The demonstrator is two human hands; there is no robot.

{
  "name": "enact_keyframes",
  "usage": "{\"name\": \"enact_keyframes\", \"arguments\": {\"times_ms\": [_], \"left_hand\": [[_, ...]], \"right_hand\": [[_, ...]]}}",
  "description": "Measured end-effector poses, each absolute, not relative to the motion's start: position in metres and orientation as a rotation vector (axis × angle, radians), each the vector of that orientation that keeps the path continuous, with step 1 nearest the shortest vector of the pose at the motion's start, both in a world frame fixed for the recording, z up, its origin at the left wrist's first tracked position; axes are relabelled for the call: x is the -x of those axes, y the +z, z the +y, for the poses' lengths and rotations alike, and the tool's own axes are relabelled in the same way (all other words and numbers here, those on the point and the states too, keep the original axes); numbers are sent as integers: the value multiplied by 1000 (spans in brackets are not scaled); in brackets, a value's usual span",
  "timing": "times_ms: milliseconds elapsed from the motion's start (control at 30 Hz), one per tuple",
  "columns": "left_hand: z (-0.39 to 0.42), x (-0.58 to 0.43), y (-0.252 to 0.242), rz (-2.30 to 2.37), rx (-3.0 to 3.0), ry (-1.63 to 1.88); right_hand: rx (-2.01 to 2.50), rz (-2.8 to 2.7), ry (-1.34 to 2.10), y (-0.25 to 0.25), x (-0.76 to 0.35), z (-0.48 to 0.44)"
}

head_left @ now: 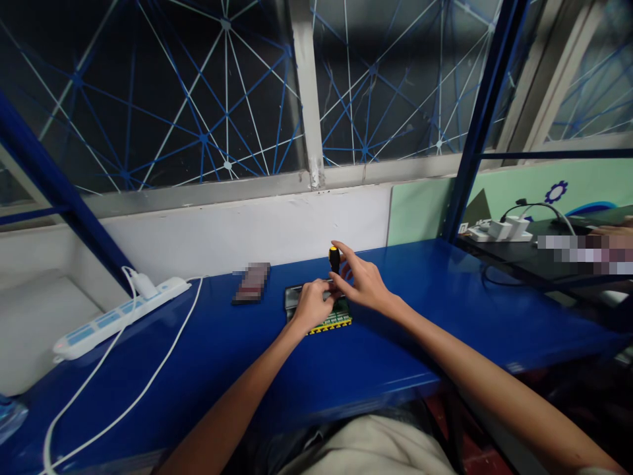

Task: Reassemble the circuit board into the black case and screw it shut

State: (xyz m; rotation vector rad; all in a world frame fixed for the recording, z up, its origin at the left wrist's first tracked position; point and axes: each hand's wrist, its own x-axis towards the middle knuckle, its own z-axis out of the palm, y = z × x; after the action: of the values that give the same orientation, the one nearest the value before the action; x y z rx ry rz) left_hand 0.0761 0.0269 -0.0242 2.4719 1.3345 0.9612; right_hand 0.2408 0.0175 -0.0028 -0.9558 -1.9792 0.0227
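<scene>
A screwdriver (334, 258) with a black and yellow handle stands upright over a green circuit board (341, 318) with a yellow toothed front edge. My right hand (364, 280) is closed about the handle, its index finger at the top and its thumb lower down. Over the board, my left hand (312, 303) has its fingers bent together close to the screwdriver's lower end. What those fingers pinch is hidden, as is the screwdriver's tip. A dark grey part (293, 297) lies at the board's left, partly behind my left hand.
On the blue table (395, 356), a blurred-out flat object (252, 284) lies left of the board. A white power strip (123, 316) with a loose white cable (168, 359) is at the left. Another power strip (502, 231) and a person's hand (616, 227) are at the right.
</scene>
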Motion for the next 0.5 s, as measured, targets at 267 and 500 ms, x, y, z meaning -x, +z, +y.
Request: {"name": "enact_keyframes", "arguments": {"times_ms": [267, 500], "left_hand": [[26, -77, -24, 1319, -2454, 969], [23, -77, -22, 1278, -2478, 971]], "right_hand": [[960, -1991, 9, -2, -241, 17], [953, -1992, -21, -2, -241, 17]]}}
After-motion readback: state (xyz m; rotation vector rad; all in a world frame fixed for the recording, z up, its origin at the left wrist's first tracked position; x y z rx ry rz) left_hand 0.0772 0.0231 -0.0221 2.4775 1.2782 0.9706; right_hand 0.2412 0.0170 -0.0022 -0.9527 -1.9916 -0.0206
